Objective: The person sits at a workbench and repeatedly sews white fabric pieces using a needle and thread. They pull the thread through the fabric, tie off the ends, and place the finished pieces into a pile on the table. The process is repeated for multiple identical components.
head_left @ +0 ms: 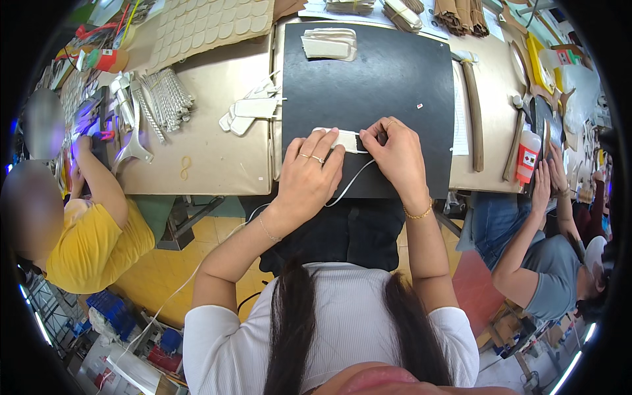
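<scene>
A small flat white piece (345, 139) with a narrow looped end lies on the black mat (382, 79) between my hands. My left hand (308, 172) presses its fingers over the wider end and holds it down. At the narrow end, my right hand (399, 153) pinches the loop between thumb and fingertips. The exact grip there is partly hidden by the fingers. From under my hands a thin white cord (354, 179) runs toward the table's front edge. A stack of similar white pieces (329, 45) lies at the mat's far side.
Left of the mat lie loose white pieces (255, 108), braided white straps (164, 97) and a sheet of oval pads (209, 29). To the right are a hammer (471, 112), another hammer (515, 141) and a red-labelled bottle (528, 157). Co-workers sit on both sides.
</scene>
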Action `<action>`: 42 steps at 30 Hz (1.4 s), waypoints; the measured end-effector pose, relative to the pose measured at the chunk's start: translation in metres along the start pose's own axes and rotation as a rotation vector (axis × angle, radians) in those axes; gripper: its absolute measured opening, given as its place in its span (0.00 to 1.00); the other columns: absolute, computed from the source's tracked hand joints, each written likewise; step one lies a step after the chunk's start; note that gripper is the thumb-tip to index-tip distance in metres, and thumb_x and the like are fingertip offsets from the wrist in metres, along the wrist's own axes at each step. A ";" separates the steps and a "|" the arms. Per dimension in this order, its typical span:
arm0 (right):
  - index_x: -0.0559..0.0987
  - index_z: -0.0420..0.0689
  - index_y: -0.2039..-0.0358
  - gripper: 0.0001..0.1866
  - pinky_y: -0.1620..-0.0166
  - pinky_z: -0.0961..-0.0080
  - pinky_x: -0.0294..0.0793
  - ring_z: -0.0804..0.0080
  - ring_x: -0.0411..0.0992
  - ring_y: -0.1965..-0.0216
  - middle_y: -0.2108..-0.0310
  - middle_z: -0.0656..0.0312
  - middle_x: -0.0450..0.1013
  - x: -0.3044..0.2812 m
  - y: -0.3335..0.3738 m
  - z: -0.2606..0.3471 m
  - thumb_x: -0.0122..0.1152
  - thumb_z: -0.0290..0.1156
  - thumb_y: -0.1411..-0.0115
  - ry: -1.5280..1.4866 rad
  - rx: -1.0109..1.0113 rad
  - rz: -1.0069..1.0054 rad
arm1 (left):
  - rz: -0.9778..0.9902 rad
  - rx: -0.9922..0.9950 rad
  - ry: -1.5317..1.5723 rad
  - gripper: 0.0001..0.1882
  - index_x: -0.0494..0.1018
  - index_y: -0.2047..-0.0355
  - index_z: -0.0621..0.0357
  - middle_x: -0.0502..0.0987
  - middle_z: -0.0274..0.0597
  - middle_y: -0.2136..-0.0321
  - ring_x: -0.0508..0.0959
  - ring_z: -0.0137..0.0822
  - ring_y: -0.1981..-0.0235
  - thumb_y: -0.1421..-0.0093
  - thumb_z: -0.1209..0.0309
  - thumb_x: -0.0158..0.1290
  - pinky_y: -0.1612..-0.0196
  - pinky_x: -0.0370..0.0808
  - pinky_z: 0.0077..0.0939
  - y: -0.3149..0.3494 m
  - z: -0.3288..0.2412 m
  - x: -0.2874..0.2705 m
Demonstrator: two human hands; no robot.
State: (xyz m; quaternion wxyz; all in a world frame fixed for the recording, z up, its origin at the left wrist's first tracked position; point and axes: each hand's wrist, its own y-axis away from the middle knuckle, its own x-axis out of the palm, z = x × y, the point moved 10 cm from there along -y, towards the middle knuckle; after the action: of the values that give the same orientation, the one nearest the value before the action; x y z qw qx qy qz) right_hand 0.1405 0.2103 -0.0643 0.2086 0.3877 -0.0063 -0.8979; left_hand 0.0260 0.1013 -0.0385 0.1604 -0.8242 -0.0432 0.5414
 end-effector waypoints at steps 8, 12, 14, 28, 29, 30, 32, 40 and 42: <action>0.80 0.36 0.72 0.12 0.63 0.58 0.76 0.51 0.78 0.69 0.71 0.52 0.77 0.001 0.001 0.003 0.70 0.32 0.41 0.037 -0.032 -0.006 | -0.010 -0.026 -0.025 0.25 0.77 0.43 0.56 0.77 0.45 0.51 0.75 0.46 0.47 0.44 0.75 0.61 0.46 0.69 0.43 -0.009 -0.002 0.002; 0.80 0.36 0.72 0.12 0.63 0.57 0.76 0.50 0.78 0.69 0.71 0.52 0.77 0.001 0.001 0.003 0.70 0.33 0.41 0.048 -0.034 -0.011 | 0.015 -0.027 0.049 0.26 0.77 0.43 0.54 0.75 0.45 0.54 0.74 0.46 0.50 0.43 0.75 0.62 0.48 0.69 0.41 -0.013 0.008 0.004; 0.80 0.36 0.72 0.12 0.64 0.59 0.75 0.52 0.77 0.71 0.72 0.52 0.77 0.001 0.001 0.003 0.70 0.33 0.41 0.049 -0.042 -0.018 | 0.011 -0.072 0.196 0.25 0.78 0.43 0.54 0.75 0.45 0.54 0.73 0.46 0.50 0.43 0.74 0.64 0.48 0.70 0.40 -0.016 0.020 0.003; 0.84 0.37 0.63 0.16 0.67 0.83 0.66 0.85 0.65 0.72 0.76 0.72 0.71 -0.025 0.010 -0.055 0.72 0.39 0.37 -0.375 0.179 -0.022 | 0.010 -0.462 0.520 0.10 0.80 0.64 0.59 0.80 0.44 0.68 0.77 0.44 0.64 0.43 0.70 0.67 0.57 0.73 0.35 -0.003 0.066 -0.002; 0.84 0.37 0.63 0.16 0.69 0.84 0.63 0.86 0.63 0.73 0.76 0.74 0.71 -0.029 0.011 -0.061 0.71 0.39 0.36 -0.391 0.186 -0.042 | 0.035 -0.522 0.600 0.10 0.80 0.64 0.60 0.81 0.45 0.69 0.78 0.42 0.66 0.43 0.70 0.67 0.60 0.74 0.33 0.000 0.074 0.001; 0.83 0.38 0.63 0.16 0.71 0.85 0.61 0.88 0.62 0.74 0.76 0.74 0.70 -0.033 0.011 -0.064 0.71 0.40 0.35 -0.439 0.159 -0.048 | -0.120 -0.534 0.625 0.11 0.80 0.64 0.63 0.82 0.45 0.69 0.79 0.39 0.70 0.43 0.70 0.67 0.65 0.74 0.28 0.002 0.086 -0.017; 0.83 0.39 0.62 0.17 0.77 0.86 0.55 0.90 0.58 0.77 0.77 0.76 0.69 -0.036 0.016 -0.079 0.71 0.42 0.34 -0.474 0.237 -0.052 | -0.166 -0.691 0.627 0.14 0.81 0.59 0.60 0.82 0.44 0.67 0.79 0.39 0.65 0.44 0.68 0.69 0.57 0.75 0.29 0.013 0.129 -0.031; 0.82 0.40 0.61 0.18 0.80 0.86 0.55 0.90 0.58 0.80 0.77 0.75 0.68 -0.037 0.022 -0.066 0.70 0.44 0.33 -0.533 0.221 -0.037 | 0.107 -0.491 -0.074 0.43 0.71 0.35 0.52 0.68 0.48 0.37 0.66 0.48 0.36 0.51 0.57 0.73 0.34 0.55 0.52 0.017 0.169 -0.049; 0.82 0.41 0.61 0.17 0.81 0.86 0.55 0.91 0.58 0.80 0.77 0.74 0.67 -0.041 0.025 -0.063 0.68 0.44 0.32 -0.538 0.278 -0.042 | 0.333 -0.558 -0.073 0.47 0.67 0.32 0.51 0.66 0.51 0.36 0.63 0.51 0.35 0.51 0.56 0.73 0.35 0.58 0.52 0.013 0.183 -0.036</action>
State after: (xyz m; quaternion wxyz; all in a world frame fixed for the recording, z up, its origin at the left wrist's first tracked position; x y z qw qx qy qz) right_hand 0.2186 0.2125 -0.0760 0.1257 0.1608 -0.1762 -0.9630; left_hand -0.1557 0.1196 -0.0770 -0.1641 -0.8121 -0.0604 0.5567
